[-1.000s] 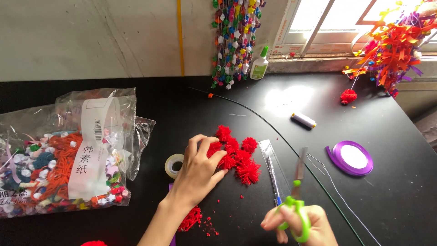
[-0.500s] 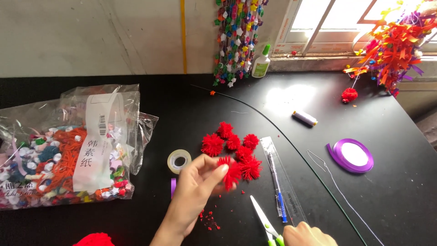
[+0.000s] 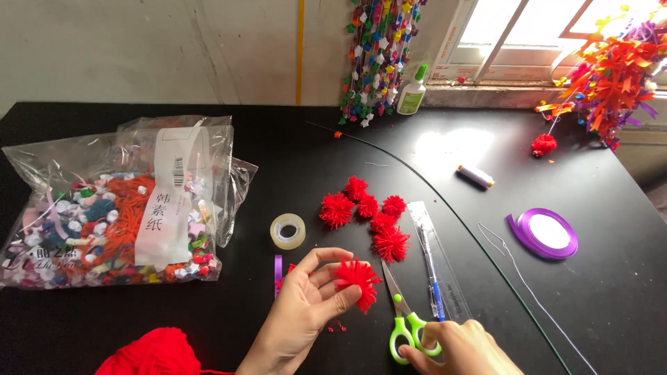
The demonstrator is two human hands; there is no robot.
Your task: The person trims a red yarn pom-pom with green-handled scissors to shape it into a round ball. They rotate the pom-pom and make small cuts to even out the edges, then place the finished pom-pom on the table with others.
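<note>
The left hand (image 3: 302, 312) has lifted one red pompom (image 3: 357, 280) away from the pile (image 3: 368, 212). Tape roll (image 3: 287, 230) and pen (image 3: 429, 267) lie close by. Left fingers pinch the pompom; the right hand (image 3: 462, 347) grips green scissors (image 3: 406, 323).

Red pompoms: seven in all — five clustered on the table (image 3: 368, 212), one in the left hand (image 3: 356, 281), one by the window (image 3: 544, 144). One pair of green-handled scissors (image 3: 406, 323). One clear tape roll (image 3: 287, 230). One purple ribbon spool (image 3: 549, 232). One glue bottle (image 3: 413, 90). One plastic bag of craft bits (image 3: 118, 208). One red yarn ball (image 3: 156, 353).
</note>
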